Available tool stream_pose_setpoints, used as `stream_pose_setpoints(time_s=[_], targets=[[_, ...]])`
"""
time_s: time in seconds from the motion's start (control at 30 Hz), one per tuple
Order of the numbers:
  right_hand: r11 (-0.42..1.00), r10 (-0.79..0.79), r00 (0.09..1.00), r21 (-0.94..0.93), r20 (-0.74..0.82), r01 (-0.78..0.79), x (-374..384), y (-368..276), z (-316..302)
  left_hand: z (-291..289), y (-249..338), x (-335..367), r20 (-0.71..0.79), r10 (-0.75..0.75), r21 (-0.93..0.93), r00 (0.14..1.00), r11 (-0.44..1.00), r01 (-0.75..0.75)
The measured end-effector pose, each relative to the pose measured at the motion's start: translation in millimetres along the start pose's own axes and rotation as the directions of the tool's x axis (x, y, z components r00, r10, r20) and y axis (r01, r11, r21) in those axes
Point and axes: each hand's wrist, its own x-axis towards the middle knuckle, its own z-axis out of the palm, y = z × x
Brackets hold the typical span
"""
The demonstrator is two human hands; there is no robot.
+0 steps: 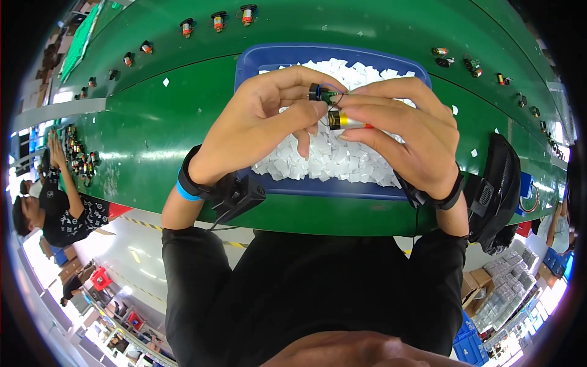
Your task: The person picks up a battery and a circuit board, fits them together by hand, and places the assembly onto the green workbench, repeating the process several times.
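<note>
Between the thumb and fingers of my left hand (263, 119) is a small black round part (315, 92) with a green circuit board on it. Thin wires run from it toward my right hand (406, 125). That hand grips a small battery-like cylinder (337, 120) with a black end and a yellow and silver body; its fingers cover the other end. The two parts are close together but apart. Both hands are above a blue tray (330, 189) heaped with small white paper-like squares (306, 160).
Along the far side of the green table (153, 122) stand several similar assemblies (218, 22), with more at the right (472, 66). A black bag (500, 189) lies by my right arm. At the left, a person (61, 202) sits near a cluster of these assemblies (79, 153).
</note>
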Motion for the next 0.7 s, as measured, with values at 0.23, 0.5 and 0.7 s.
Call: stream_pose_setpoints(time_s=[0.23,0.5,0.7], targets=[[0.999,0.006,0.999,-0.049,-0.053,-0.008,-4.7,2.0,3.9,6.0,-6.2,-3.2,-0.037,0.019,0.052,0.999,0.999,-0.017],[0.991,-0.024,0.999,-0.129,-0.038,0.019,-2.4,2.6,0.1,12.0,-13.0,-0.7,-0.024,0.141,0.094,0.990,0.986,-0.138],[0.977,-0.060,0.989,-0.209,-0.134,0.031,9.4,-7.4,3.1,14.1,-11.3,0.0,-0.059,0.173,0.070,0.983,0.983,-0.169]])
